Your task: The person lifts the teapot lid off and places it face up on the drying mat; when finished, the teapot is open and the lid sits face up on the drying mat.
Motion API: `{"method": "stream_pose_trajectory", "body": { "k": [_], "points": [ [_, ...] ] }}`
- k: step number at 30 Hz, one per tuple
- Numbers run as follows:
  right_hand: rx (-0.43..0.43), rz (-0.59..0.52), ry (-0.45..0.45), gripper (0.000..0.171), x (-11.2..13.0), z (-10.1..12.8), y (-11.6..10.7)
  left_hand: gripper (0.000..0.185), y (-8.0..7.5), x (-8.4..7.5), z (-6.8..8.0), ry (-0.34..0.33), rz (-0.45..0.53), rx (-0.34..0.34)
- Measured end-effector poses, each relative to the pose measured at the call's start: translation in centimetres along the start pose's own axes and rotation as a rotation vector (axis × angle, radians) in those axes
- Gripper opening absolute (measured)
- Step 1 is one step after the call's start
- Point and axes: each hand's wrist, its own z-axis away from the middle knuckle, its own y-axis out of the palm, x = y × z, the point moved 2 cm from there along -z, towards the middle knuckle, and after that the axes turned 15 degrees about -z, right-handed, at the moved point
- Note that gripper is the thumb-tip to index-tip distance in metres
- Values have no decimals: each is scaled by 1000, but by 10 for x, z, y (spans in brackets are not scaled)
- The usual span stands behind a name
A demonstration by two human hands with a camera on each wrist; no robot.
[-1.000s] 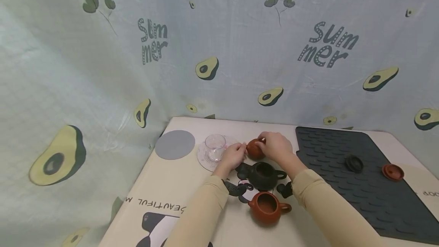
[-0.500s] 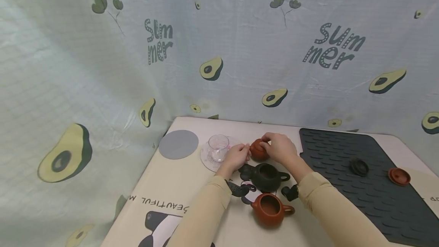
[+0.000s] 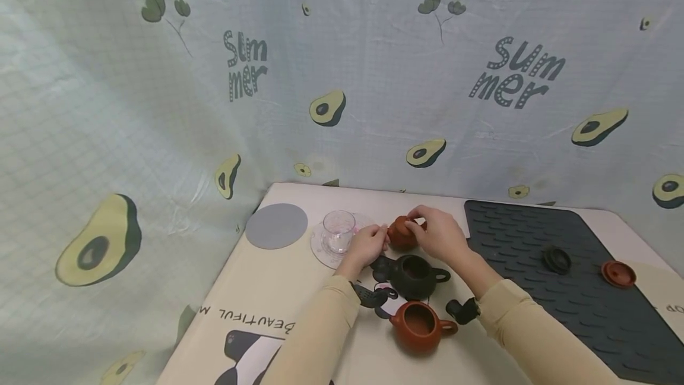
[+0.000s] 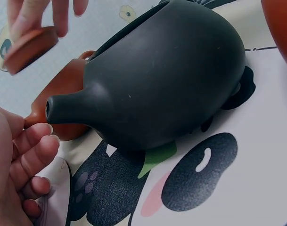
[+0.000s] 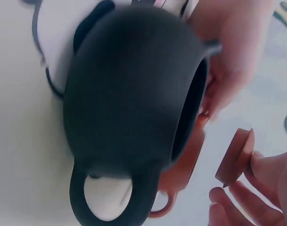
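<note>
At the far end of a row of teapots, my left hand (image 3: 367, 243) pinches the spout of a small red-brown clay teapot (image 3: 399, 239). My right hand (image 3: 439, 234) pinches a red-brown lid (image 5: 235, 156), which is raised and tilted clear of that pot's opening in both wrist views. A black teapot (image 3: 414, 278) without its lid stands just in front of my hands and fills much of both wrist views. Nearest me is another red-brown teapot (image 3: 418, 337), its top uncovered. Handles point right and spouts left.
A clear glass cup (image 3: 338, 232) stands on a round patterned mat (image 3: 320, 253) left of my left hand. Further left lies a grey disc (image 3: 276, 226). On the right, a dark ridged mat (image 3: 507, 278) bears a black lid (image 3: 556, 259) and a red-brown lid (image 3: 618, 274).
My right wrist and sleeve have swung a little to the right, while the right fingers stay over the far teapot. My left hand keeps its hold at the spout. The head view shifted slightly.
</note>
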Motion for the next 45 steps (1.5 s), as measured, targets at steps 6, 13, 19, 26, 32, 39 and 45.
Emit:
{"method": "stream_pose_trajectory", "body": {
  "k": [6,13,19,26,32,39,45],
  "points": [
    [-30,-173,32,24,1,15,-1,41,1,0,2,5,-4,3],
    [-44,-445,152,33,-4,23,-7,41,1,0,2,1,-10,-4],
    [-23,-622,258,39,-16,27,-14,40,1,-1,2,-5,-11,-6],
    [20,-815,340,48,-33,33,-20,41,0,-3,3,-5,-19,-15],
    [64,-1001,401,54,-49,41,-20,41,2,-1,2,-13,-15,-5],
    [69,-1283,414,35,-67,50,-22,40,4,2,1,-17,-19,-13],
    [76,-1476,421,18,-76,57,-27,41,4,1,-2,-29,-22,-16]
  ]
}}
